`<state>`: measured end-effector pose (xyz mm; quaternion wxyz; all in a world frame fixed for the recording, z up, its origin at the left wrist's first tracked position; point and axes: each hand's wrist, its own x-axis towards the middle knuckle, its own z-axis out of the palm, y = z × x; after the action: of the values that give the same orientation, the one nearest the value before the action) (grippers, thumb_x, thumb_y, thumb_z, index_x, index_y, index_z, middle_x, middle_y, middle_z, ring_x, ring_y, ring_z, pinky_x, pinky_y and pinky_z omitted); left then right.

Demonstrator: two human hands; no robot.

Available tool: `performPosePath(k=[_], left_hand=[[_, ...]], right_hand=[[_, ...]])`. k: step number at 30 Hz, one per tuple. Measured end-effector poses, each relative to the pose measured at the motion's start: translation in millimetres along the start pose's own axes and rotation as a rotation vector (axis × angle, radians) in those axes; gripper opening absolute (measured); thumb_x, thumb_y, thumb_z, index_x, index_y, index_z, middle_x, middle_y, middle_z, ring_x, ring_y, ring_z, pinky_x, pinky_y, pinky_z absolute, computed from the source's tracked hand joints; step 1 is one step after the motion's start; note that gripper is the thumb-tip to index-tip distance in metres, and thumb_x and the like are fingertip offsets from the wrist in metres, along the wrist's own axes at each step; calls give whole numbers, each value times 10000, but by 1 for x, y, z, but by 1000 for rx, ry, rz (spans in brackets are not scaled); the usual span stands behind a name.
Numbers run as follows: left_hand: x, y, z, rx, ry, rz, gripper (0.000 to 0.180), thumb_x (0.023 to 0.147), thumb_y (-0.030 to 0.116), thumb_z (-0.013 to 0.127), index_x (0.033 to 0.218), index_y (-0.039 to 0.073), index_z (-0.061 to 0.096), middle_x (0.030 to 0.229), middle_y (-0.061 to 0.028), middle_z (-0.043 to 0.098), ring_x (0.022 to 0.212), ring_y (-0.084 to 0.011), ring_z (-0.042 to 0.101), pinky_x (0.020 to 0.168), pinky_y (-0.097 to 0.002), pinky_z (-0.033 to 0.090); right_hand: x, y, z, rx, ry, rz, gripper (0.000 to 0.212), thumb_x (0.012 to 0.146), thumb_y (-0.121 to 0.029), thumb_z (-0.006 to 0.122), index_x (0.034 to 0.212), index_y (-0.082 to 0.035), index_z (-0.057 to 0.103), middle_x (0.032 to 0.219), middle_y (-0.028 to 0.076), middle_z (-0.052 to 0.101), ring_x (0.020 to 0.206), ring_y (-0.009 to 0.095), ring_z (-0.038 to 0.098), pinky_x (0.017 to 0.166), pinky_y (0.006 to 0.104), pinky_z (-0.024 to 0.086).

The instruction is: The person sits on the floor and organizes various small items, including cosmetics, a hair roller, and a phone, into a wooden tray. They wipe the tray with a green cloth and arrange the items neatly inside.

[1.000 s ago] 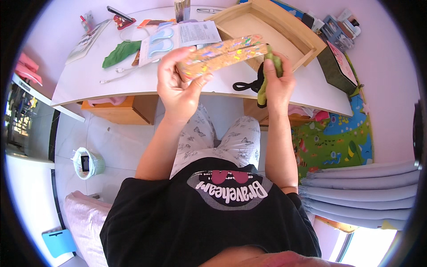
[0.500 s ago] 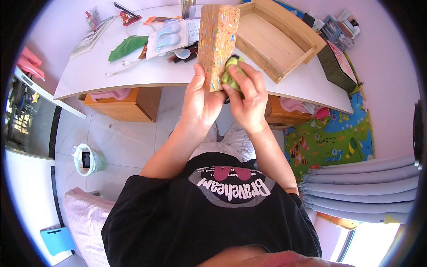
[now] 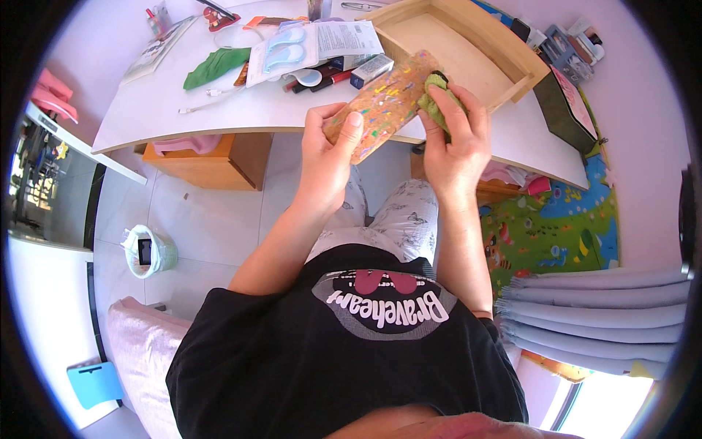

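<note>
the left hand (image 3: 329, 157) grips the near end of the speckled cork case (image 3: 387, 102), held tilted above the front edge of the white desk (image 3: 161, 110). the right hand (image 3: 461, 143) is closed around a green cloth (image 3: 431, 108), pressed against the case's right side. a wooden drawer (image 3: 450, 36) lies toward the desk's back right corner.

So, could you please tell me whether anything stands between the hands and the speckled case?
Yes: the green cloth sits between the right hand and the right edge of the case. The left hand grips the case directly, with nothing visible between.
</note>
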<state>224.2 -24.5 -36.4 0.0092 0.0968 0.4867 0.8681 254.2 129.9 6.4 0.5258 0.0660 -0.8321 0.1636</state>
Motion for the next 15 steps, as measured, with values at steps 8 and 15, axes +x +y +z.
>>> performPosePath(k=[8,15], left_hand=[[14,-3,-11,299,34,46,306,947,238,607,1149,32,506,1024,-87,595,931,-113,564,794,-268,483],[53,0,-39,524,130,145,404,933,275,622,1181,-5,468,984,-103,594,870,-136,571,779,-276,481]], right_hand=[[-11,-22,-21,447,-559,62,345,702,-61,740,1040,-117,693,1040,67,654,946,284,621,791,366,523],[-1,0,-25,801,-277,510,418,786,-9,728,1157,-36,538,1100,85,625,989,161,590,867,299,484]])
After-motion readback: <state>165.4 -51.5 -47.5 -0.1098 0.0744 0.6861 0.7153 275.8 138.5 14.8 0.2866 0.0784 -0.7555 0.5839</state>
